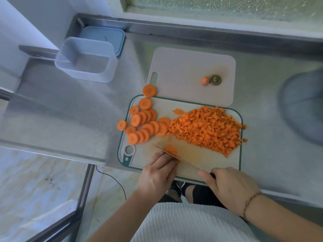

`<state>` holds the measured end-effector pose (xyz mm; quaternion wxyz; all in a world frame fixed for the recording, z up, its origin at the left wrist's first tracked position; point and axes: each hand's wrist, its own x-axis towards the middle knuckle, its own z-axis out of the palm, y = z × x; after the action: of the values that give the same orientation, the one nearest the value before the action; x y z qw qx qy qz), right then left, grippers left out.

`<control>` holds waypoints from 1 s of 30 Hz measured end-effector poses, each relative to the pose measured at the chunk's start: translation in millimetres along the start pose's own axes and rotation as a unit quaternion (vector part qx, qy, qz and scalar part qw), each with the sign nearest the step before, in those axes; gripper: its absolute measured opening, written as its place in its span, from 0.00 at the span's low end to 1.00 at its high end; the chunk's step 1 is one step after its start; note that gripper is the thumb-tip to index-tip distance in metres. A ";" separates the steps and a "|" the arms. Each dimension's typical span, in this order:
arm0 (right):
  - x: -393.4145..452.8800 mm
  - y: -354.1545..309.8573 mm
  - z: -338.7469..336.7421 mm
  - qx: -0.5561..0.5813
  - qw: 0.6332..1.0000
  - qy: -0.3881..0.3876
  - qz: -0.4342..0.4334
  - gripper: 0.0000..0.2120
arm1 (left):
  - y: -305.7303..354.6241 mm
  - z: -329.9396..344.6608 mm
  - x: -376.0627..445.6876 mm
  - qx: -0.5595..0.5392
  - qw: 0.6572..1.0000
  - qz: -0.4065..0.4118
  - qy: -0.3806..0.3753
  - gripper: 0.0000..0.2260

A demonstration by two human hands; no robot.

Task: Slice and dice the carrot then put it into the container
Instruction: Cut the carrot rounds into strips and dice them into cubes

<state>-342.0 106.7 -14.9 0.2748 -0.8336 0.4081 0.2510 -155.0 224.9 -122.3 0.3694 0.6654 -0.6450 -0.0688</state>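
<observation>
A green-rimmed cutting board (pixel 206 165) lies on the steel counter. Several round carrot slices (pixel 142 122) sit at its left, and a large heap of diced carrot (pixel 208 128) fills its right. My left hand (pixel 157 173) holds down a small stack of carrot pieces (pixel 170 149) with curled fingertips at the board's near edge. My right hand (pixel 229 185) grips the handle of a knife (pixel 176 157), whose blade lies across those pieces. A clear plastic container (pixel 85 60) stands empty at the far left.
A second, pale cutting board (pixel 192 67) lies behind the first, with a carrot tip (pixel 204 80) and the stem end (pixel 215 79) on it. A blue lid (pixel 104 36) sits behind the container. A grey round object (pixel 304 105) is at the right. One slice (pixel 121 125) lies off the board.
</observation>
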 end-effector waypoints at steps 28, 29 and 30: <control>-21.3 18.0 4.7 0.041 0.999 -0.024 0.003 0.39 | -3.9 -12.2 -5.1 0.022 0.999 0.028 -0.014 0.05; -19.7 15.2 5.9 0.039 0.999 -0.028 0.003 0.40 | -3.3 -11.8 -6.8 0.019 0.999 0.027 -0.014 0.05; -16.1 11.9 6.9 0.038 0.999 -0.028 0.002 0.41 | -3.2 -10.9 -7.7 0.020 0.999 0.027 -0.012 0.06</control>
<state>-361.8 113.9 -12.5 0.3170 -0.8146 0.4107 0.2594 -147.4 235.9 -119.3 0.3504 0.6541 -0.6682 -0.0537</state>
